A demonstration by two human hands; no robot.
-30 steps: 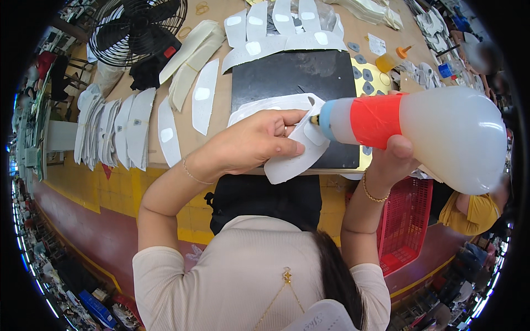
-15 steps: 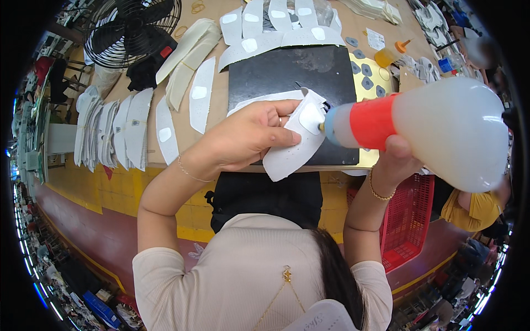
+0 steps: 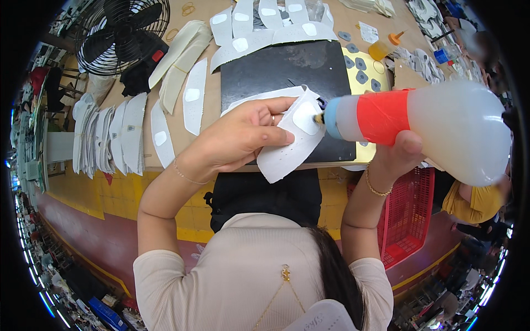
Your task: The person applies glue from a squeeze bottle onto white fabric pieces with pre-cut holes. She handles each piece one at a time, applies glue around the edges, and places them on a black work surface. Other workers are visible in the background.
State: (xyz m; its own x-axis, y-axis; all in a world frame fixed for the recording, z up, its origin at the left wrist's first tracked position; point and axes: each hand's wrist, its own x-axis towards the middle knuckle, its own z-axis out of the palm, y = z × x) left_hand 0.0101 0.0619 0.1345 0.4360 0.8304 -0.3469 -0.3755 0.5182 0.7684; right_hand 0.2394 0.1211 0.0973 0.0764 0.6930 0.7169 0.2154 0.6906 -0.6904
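A white perforated fabric piece (image 3: 284, 157) with a glossy white patch is pinched between the thumb and fingers of my left hand (image 3: 251, 132), above the black board (image 3: 292, 63). My right hand (image 3: 400, 154) is wrapped round a translucent squeeze bottle (image 3: 450, 127) with a red band and a light blue cap. The bottle lies nearly sideways, its nozzle (image 3: 318, 118) at the right edge of the glossy patch; whether it touches I cannot tell. Most of my right fingers are hidden by the bottle.
Similar patched white pieces (image 3: 243, 47) lie along the board's far edge and to its left. Stacked pieces (image 3: 132, 132) and a black fan (image 3: 121, 36) stand further left. Grey shapes (image 3: 360, 63) sit on a yellow sheet, near an orange-tipped bottle (image 3: 381, 49). A red basket (image 3: 406, 215) stands below right.
The bottle's nozzle has shifted slightly up along the patch, and its blue cap is a little higher. My left hand still grips the fabric piece. The whole view has shifted slightly.
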